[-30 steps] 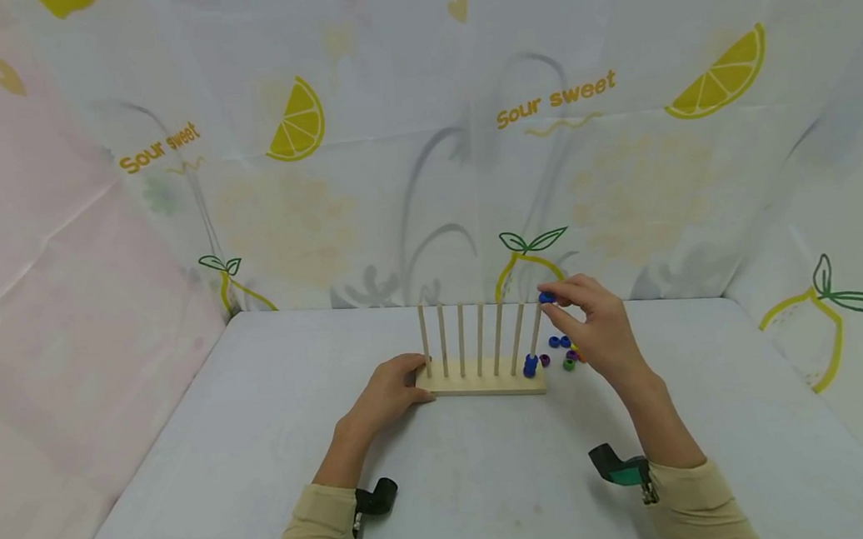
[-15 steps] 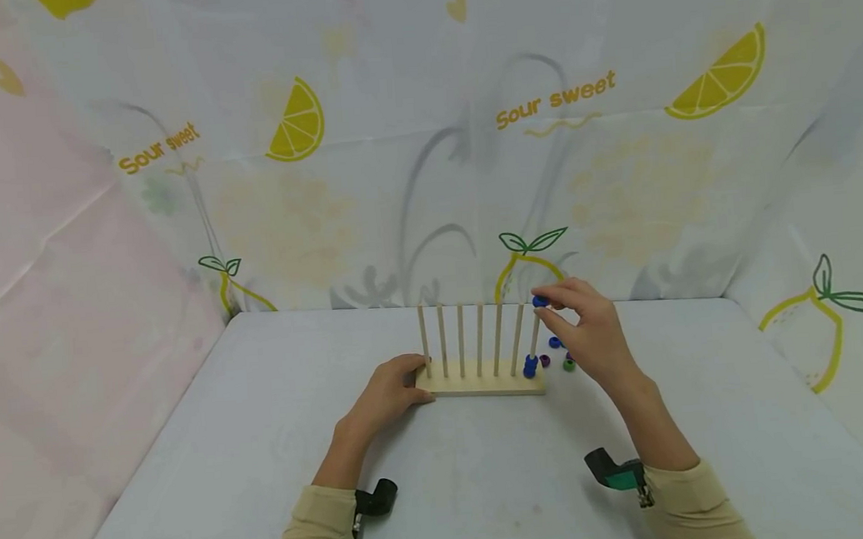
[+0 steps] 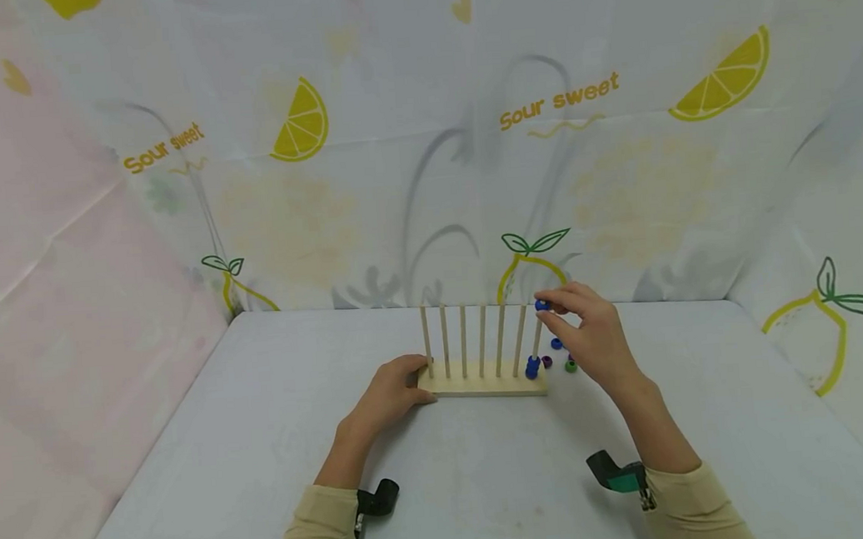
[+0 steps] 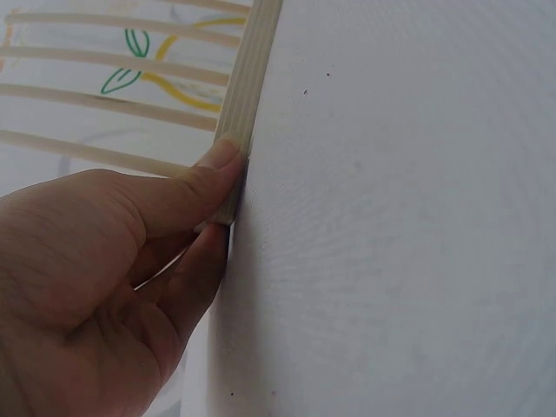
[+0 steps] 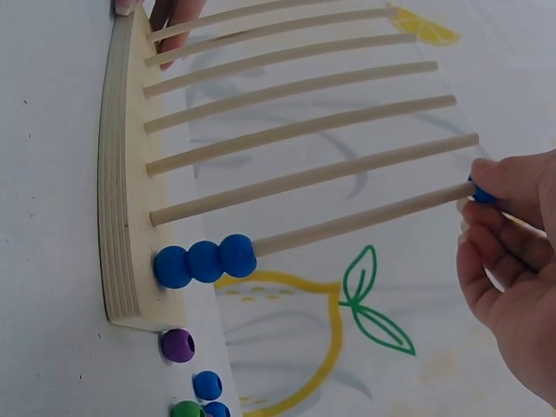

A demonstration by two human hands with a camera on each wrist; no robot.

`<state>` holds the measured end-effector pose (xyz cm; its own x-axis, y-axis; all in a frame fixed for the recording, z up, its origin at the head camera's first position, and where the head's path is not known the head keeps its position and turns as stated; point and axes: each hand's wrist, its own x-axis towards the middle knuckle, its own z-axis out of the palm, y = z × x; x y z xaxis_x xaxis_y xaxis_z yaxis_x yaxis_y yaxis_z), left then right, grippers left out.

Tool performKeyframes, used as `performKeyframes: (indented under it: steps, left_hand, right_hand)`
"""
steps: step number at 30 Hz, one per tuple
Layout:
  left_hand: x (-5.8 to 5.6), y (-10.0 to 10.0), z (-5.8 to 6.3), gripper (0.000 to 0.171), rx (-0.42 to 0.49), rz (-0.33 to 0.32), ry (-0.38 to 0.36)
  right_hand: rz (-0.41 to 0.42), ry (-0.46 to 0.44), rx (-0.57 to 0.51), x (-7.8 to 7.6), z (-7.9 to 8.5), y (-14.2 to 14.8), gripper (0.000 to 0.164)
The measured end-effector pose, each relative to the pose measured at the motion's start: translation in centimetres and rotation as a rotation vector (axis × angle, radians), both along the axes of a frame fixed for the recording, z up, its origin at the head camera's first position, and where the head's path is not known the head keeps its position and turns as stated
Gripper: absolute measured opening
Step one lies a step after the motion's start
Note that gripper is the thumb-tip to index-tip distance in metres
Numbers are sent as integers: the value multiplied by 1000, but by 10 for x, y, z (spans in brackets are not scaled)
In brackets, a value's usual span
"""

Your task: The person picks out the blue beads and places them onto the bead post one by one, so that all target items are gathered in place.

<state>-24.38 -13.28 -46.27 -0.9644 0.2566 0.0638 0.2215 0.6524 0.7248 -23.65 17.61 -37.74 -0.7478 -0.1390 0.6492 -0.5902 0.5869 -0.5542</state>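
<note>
A pale wooden board (image 3: pixel 482 383) with a row of several upright pegs stands on the table. My left hand (image 3: pixel 388 396) grips the board's left end, thumb on the front edge and fingers behind, as the left wrist view (image 4: pixel 113 269) also shows. Three blue beads (image 5: pixel 205 261) are stacked at the foot of the rightmost peg (image 5: pixel 365 219). Between thumb and fingertips, my right hand (image 3: pixel 589 329) pinches another blue bead (image 5: pixel 480 191) right at the top of that peg. Much of this bead is covered by the fingers.
Loose beads lie on the table just right of the board: a purple bead (image 5: pixel 178 345), a green bead (image 5: pixel 188 412) and blue ones (image 5: pixel 208 385). My right hand hides part of this group in the head view. A lemon-print cloth (image 3: pixel 422 136) rises behind the table.
My right hand has moved slightly left with the blue bead, from beside the peg's tip to directly at its top. My left hand stays on the board.
</note>
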Motion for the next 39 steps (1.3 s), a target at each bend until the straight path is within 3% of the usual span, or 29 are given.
performKeyframes:
  steps: [20,39]
  left_hand:
    - [0,1,0,57,-20,1,7]
    - [0,1,0,57,-7,1,3]
  right_hand:
    - [30,-67,-17,-1,-4,1,20]
    - [28,-144,52,0,-5,2,14]
